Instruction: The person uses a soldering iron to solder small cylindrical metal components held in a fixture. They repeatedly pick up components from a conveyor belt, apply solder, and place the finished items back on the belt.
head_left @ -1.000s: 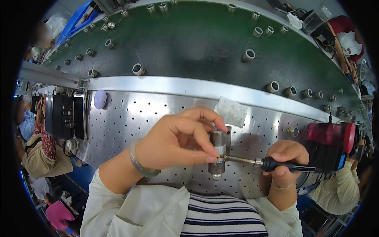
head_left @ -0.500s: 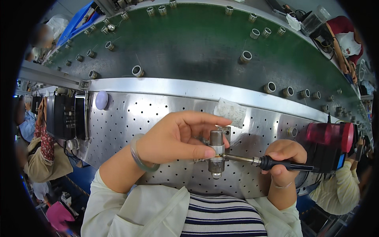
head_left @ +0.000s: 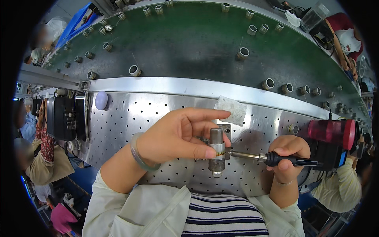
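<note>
- Head view: perforated metal surface [head_left: 114,134], below the held things.
- Soldering iron [head_left: 261,157]: right grip [head_left: 291,153] clasps its handle [head_left: 273,158]; likely light, best held there, off the bare shaft [head_left: 246,155].
- Metal cylinder [head_left: 216,138]: over the surface, pinched in the left grip [head_left: 171,137]; probably rigid, slick, fairly heavy; hold its sides.

Inward of the near edge of the perforated silver metal desk [head_left: 118,114], the bare left hand [head_left: 173,136] stretches its index finger [head_left: 209,113] rightward, thumb [head_left: 201,151] opposed to bent fingers [head_left: 203,128], its forearm [head_left: 116,173] slanting in, while the bare right hand [head_left: 290,156] faces it, fingers curled and closed.
</note>
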### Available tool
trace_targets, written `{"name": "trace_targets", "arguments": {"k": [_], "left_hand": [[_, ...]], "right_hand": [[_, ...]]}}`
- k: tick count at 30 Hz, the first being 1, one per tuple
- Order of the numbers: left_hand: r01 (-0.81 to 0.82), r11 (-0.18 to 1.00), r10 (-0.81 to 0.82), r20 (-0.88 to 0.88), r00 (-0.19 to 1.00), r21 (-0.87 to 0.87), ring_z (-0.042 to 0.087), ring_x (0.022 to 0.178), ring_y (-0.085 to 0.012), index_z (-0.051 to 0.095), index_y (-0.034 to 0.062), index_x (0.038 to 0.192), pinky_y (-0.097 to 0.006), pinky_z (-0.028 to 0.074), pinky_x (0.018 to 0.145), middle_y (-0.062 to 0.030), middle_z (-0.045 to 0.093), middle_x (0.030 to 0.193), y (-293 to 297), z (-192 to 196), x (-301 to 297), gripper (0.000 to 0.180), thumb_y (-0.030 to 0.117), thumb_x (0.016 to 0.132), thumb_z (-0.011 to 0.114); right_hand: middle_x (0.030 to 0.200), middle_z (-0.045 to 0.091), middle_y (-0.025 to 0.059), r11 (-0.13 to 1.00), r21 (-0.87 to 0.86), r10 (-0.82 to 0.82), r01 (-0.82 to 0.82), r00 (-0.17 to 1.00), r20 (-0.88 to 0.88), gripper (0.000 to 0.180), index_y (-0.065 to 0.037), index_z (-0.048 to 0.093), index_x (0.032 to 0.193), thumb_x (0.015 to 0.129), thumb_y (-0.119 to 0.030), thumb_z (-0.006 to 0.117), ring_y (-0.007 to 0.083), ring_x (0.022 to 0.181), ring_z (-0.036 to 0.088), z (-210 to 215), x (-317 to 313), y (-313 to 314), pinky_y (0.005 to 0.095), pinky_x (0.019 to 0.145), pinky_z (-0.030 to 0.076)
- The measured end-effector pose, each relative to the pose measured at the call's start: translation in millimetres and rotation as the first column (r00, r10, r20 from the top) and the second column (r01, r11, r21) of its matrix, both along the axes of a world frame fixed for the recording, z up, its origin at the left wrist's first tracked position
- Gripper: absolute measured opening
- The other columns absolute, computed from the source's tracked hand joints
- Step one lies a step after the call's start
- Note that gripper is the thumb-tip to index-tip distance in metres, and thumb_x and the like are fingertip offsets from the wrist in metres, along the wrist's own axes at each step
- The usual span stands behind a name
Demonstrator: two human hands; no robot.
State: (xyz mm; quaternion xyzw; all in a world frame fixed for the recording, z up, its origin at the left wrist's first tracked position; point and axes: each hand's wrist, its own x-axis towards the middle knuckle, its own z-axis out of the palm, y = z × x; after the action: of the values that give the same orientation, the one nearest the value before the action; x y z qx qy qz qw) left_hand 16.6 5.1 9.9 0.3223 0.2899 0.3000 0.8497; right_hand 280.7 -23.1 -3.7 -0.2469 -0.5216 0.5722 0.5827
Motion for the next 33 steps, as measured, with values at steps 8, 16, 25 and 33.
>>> {"name": "trace_targets", "arguments": {"k": [8, 16, 25, 33], "left_hand": [[0.012, 0.999, -0.01, 0.044, 0.999, -0.041, 0.061, 0.091, -0.0168, 0.035, -0.0055, 0.135, -0.023, 0.051, 0.079, -0.0233, 0.06, 0.105, 0.0, -3.9, -0.4, 0.071, -0.01, 0.072, 0.068], [0.046, 0.998, -0.044, -0.037, 0.998, 0.052, 0.056, 0.107, -0.0229, 0.04, -0.0034, 0.133, -0.031, 0.049, 0.085, -0.0215, 0.056, 0.117, 2.7, 3.2, -3.2, 0.079, 0.007, 0.065, 0.079], [0.26, 0.612, 0.353, -0.552, 0.755, 0.747, 0.048, 0.118, -0.0301, 0.064, 0.006, 0.075, -0.042, 0.042, 0.093, -0.0174, 0.05, 0.123, -6.1, 35.8, -5.7, 0.028, 0.016, 0.057, 0.083], [0.333, 0.47, 0.38, -0.528, 0.759, 0.817, 0.059, 0.1, -0.0282, 0.064, 0.0026, 0.073, -0.035, 0.047, 0.084, -0.0156, 0.062, 0.106, 0.1, 43.7, 8.4, 0.009, -0.001, 0.068, 0.069]], "right_hand": [[0.066, 0.06, 0.0139, 0.998, 0.066, 0.017, -0.021, 0.998, 0.067, 0.021, 0.006, 0.059, 0.086, 0.072, -0.002, 0.072, 0.018, 0.052, 0.059, -2.9, 0.9, 2.5, 0.0247, 0.046, 0.046], [0.065, 0.06, 0.0139, 1.0, -0.007, 0.029, -0.029, 0.999, -0.02, 0.021, 0.007, 0.058, 0.086, 0.073, -0.002, 0.071, 0.0172, 0.052, 0.059, -1.9, 3.3, 1.4, 0.0246, 0.046, 0.047], [0.066, 0.062, 0.0125, 0.998, -0.045, 0.051, -0.048, 0.996, 0.069, 0.022, 0.008, 0.062, 0.084, 0.066, 0.003, 0.073, 0.0177, 0.054, 0.06, 0.0, 7.1, -2.5, 0.0243, 0.049, 0.044], [0.068, 0.063, 0.0118, 0.998, -0.055, -0.001, 0.009, 0.989, 0.147, 0.018, 0.004, 0.063, 0.081, 0.067, 0.002, 0.074, 0.0163, 0.055, 0.06, 3.7, 9.6, -3.6, 0.0245, 0.05, 0.044]]}}
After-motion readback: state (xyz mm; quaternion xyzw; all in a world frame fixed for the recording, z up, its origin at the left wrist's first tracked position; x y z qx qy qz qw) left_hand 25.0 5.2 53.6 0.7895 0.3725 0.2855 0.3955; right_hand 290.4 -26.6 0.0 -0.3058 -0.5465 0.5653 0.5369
